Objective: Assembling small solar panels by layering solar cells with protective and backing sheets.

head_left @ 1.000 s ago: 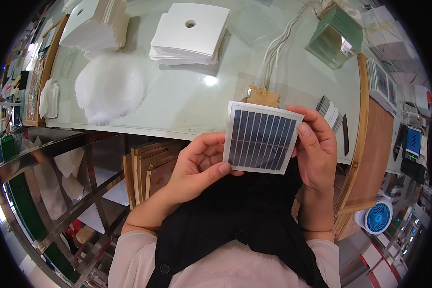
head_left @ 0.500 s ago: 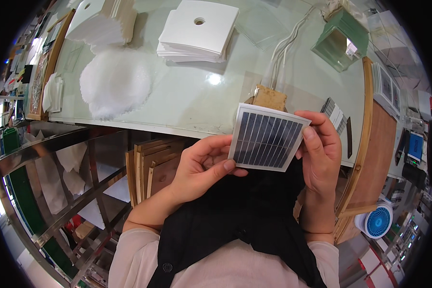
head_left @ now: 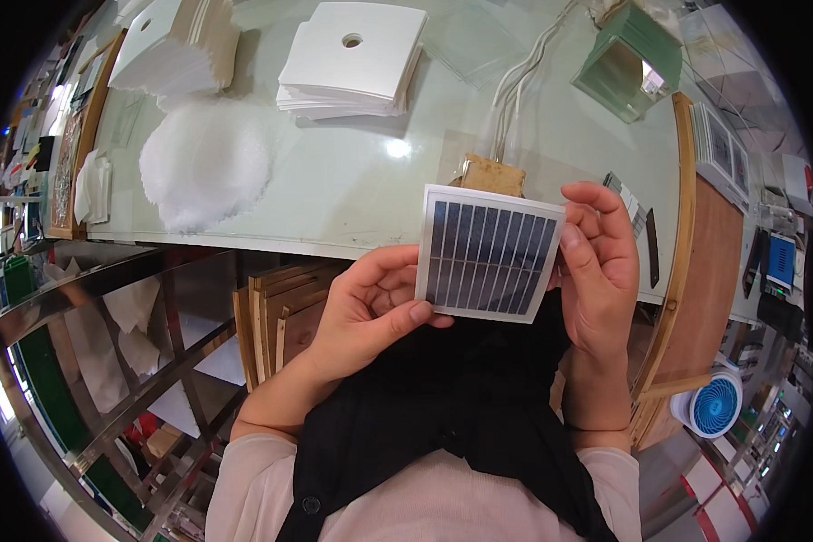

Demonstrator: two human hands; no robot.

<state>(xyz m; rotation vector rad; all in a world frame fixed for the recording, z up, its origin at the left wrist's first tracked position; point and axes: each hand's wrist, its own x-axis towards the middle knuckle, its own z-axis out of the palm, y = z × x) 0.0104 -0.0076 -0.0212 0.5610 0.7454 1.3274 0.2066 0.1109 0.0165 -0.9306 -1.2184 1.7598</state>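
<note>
1. We cannot see the back of the solar panel point(head_left: 490, 257), nor some fingers of the left hand point(head_left: 366, 312).
2. We cannot tell whether the right hand point(head_left: 601, 271) touches it.
3. We see only part of the tan block point(head_left: 495, 175).
4. We lose the leftmost white stack point(head_left: 158, 54) at the top edge.
5. We find the clutter point(head_left: 777, 434) by the right rim too small to tell.

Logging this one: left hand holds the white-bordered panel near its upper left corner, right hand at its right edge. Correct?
Not the corner: the head view shows the left hand holding the white-bordered panel near its lower left corner; the right hand is at its right edge.
</note>
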